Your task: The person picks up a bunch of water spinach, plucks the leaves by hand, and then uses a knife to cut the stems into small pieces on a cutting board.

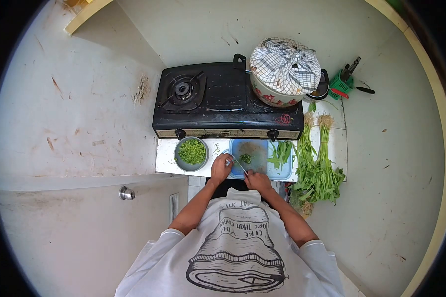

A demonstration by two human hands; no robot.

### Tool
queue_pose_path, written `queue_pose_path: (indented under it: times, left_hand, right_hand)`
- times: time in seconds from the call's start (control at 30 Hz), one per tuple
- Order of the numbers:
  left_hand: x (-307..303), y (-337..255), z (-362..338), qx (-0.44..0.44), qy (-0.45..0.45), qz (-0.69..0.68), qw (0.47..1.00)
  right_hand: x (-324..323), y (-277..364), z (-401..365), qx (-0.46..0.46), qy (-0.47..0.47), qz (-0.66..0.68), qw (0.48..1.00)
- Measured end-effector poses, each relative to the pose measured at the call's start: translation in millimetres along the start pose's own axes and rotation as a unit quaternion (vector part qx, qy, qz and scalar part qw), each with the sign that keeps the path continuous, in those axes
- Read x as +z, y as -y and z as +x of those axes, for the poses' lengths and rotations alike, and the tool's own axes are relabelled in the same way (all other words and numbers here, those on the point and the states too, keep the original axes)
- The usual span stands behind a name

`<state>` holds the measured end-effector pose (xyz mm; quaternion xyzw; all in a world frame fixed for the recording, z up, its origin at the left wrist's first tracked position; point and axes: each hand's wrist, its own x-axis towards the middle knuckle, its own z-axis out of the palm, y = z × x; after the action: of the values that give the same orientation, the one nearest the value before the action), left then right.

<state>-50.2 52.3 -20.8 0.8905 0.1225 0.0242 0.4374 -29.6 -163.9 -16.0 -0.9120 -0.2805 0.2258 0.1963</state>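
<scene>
My right hand [257, 181] is closed round the handle of a knife [240, 165], whose blade points up and left over the blue cutting board [261, 170]. At the board's left edge, my left hand [222, 166] has its fingers drawn together by a small pale thing near the blade tip, too small to name. A little pile of chopped greens [246, 158] lies on the board just above the knife. Uncut leaves [281, 153] rest on the board's right part. Left of my left hand stands a round grey bowl [177, 163] of chopped greens [192, 151].
A black two-burner stove [223, 119] stands behind the board, with a cloth-covered pot [277, 97] on its right side. Bunches of leafy greens with roots [322, 168] lie at the right. Beyond them is a green basket [339, 85] with utensils.
</scene>
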Motion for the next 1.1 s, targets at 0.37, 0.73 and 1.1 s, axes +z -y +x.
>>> queue_pose_path:
  times: [0.37, 0.73, 1.1]
  left_hand:
    - [5, 6, -8, 0.076, -0.037, 0.074, 0.994]
    - [4, 6, -12, 0.092, -0.046, 0.102, 0.989]
    - [11, 11, -9, -0.036, -0.045, -0.055, 0.997]
  right_hand:
    - [6, 5, 11, 0.000, 0.027, -0.043, 0.999]
    - [3, 3, 3, 0.009, 0.021, -0.005, 1.000]
    - [0, 10, 16, 0.008, 0.017, -0.019, 1.000]
